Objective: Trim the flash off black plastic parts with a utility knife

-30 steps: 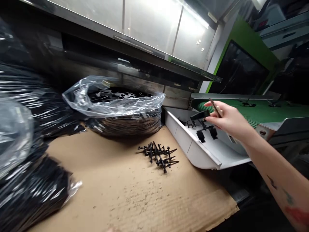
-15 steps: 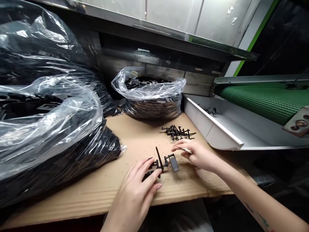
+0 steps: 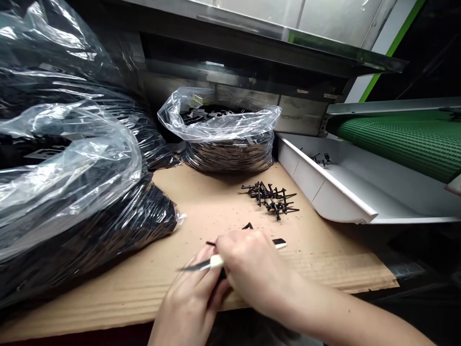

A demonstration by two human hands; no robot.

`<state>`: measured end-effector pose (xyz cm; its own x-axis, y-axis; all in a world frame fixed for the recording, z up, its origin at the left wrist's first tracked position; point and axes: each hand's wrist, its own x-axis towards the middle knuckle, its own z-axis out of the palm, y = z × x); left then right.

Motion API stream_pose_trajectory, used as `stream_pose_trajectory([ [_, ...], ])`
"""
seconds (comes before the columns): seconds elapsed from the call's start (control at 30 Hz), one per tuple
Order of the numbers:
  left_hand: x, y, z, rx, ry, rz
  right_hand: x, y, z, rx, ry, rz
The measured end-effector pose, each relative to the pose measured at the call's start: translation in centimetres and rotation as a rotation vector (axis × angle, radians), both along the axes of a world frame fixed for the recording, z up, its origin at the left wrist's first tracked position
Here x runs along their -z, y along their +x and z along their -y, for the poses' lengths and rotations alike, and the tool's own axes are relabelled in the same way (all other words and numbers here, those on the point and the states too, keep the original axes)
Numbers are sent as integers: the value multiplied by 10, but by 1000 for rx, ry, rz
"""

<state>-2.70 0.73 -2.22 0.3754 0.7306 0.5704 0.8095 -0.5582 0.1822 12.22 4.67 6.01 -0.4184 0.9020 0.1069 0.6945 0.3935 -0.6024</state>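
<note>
My right hand point(image 3: 254, 269) is closed around a small knife point(image 3: 205, 264) with a pale handle, its blade pointing left. My left hand point(image 3: 190, 300) lies under it, fingers curled on a black plastic moulded part point(image 3: 248, 227) that rests on the cardboard sheet point(image 3: 201, 211). Most of that part is hidden by my hands; one flat tab point(image 3: 279, 243) sticks out to the right. A pile of black plastic sprues point(image 3: 272, 197) lies farther back on the cardboard.
Clear bags of black parts stand at the left point(image 3: 68, 158) and at the back point(image 3: 226, 139). A white chute tray point(image 3: 331, 187) holding a few black pieces sits on the right, below a green conveyor belt point(image 3: 399, 139). A metal shelf runs above.
My right hand came from the white tray with a black part to the cardboard. Both hands have since closed over the part, and the knife now points left across it.
</note>
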Motion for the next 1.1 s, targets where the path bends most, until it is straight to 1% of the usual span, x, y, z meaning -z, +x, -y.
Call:
stream_pose_trajectory([
  [0.1,-1,2,2,10,9,7,-4,26,-12,79,-217,-126],
  [0.17,-2,5,2,23,-11,-4,0,47,-21,100,-390,-226],
  [0.23,-3,7,2,15,-21,-8,9,63,-26,124,-514,-310],
  [0.3,-3,7,1,12,-40,-7,17,73,-28,152,-581,-371],
  [0.37,-4,6,1,32,-78,-5,20,79,-30,171,-587,-428],
  [0.43,-7,5,2,51,-112,27,13,83,-34,197,-516,-497],
  [0.53,-18,8,7,12,-113,154,-8,88,-38,300,-290,-596],
  [0.6,-26,13,11,18,-142,266,-18,90,-32,386,-151,-616],
  [0.67,-31,21,13,75,-234,381,-19,90,-16,441,-26,-541],
  [0.73,-33,31,13,118,-360,486,-10,88,8,417,89,-342],
  [0.77,-33,36,12,129,-407,533,-2,87,21,367,129,-218],
  [0.8,-32,41,10,141,-440,574,7,86,34,294,133,-131],
  [0.83,-32,44,8,155,-462,611,17,85,45,222,129,-82],
  [0.9,-30,50,5,167,-482,678,35,82,60,145,132,-98],
  [0.97,-29,52,3,137,-493,735,49,77,67,145,170,-158],
  [1.03,-28,51,3,95,-522,788,57,73,69,165,223,-200],
  [1.1,-28,49,3,74,-553,838,62,70,69,169,273,-215],
])
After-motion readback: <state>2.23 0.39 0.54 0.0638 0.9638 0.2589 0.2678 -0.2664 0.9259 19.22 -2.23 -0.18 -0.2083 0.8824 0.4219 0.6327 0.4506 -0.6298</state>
